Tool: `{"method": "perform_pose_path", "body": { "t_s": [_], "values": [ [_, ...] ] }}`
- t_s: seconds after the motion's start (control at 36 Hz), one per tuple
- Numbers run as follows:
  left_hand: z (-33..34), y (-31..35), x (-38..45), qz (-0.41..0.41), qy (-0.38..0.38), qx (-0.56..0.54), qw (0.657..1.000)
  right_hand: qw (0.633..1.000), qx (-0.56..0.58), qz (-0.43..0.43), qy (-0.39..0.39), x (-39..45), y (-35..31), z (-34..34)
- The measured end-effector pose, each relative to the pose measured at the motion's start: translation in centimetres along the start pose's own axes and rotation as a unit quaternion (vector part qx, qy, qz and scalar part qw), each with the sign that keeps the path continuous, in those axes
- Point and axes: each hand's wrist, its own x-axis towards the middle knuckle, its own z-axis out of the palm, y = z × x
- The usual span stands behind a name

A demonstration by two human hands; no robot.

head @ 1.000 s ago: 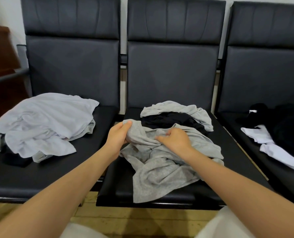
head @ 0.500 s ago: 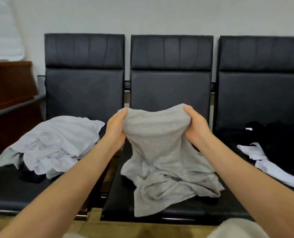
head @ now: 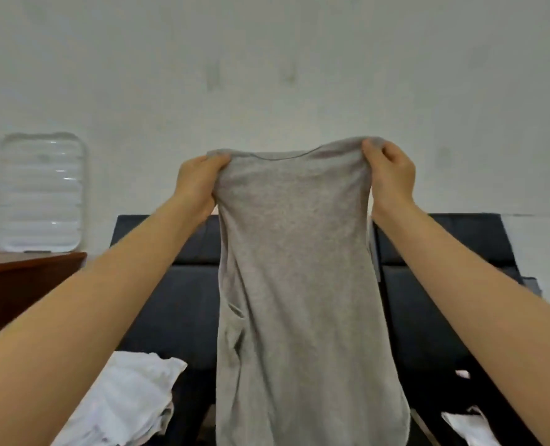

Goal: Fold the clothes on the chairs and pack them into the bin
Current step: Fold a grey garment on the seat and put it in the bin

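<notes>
a: where's the grey shirt (head: 294,284)?

b: hanging in the air in front of the black chairs (head: 170,304), left hand (head: 199,185) and right hand (head: 391,175) each clamped on a top corner, hands held apart

a: how to fold it well?

b: i'd pull the top edge taut, let the creases drop out, then lay it flat on a seat clear of the white clothes (head: 125,403). no bin in view
</notes>
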Motion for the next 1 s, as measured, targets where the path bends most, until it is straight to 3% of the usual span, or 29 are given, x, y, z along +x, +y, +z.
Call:
{"method": "perform_pose_path", "body": {
  "t_s": [0.11,0.22,0.28,0.39,0.53,0.64,0.83,0.92,1.0],
  "values": [
    [1.0,2.5,3.0,0.030,0.015,-0.014,0.999,0.999,0.010,-0.024,0.046,3.3,-1.0,0.9],
    [1.3,-0.3,4.4,0.015,-0.014,0.083,0.996,0.996,-0.072,-0.006,0.046,4.6,2.1,0.5],
    [0.8,-3.5,4.7,-0.029,-0.028,0.138,0.990,0.991,-0.124,0.052,0.020,4.9,5.2,-0.3],
    [-1.3,-11.2,5.0,-0.164,-0.040,0.200,0.965,0.948,-0.163,0.268,-0.053,4.0,12.6,-2.4],
    [-3.0,-21.1,4.5,-0.311,-0.021,0.108,0.944,0.906,-0.092,0.412,-0.038,1.5,22.2,-4.4],
    [-3.0,-29.8,4.8,-0.312,0.053,0.042,0.948,0.905,-0.084,0.416,0.004,-0.4,30.5,-4.8],
    [-2.8,-42.3,6.3,-0.306,0.092,0.094,0.943,0.917,-0.150,0.368,0.035,-2.8,42.1,-5.5],
    [-3.2,-46.1,5.4,-0.346,0.060,0.141,0.925,0.889,-0.186,0.419,-0.008,-4.5,45.5,-6.2],
    [-4.1,-49.8,2.1,-0.429,-0.004,0.214,0.878,0.816,-0.217,0.527,-0.096,-7.5,48.0,-7.3]
  ]
}}
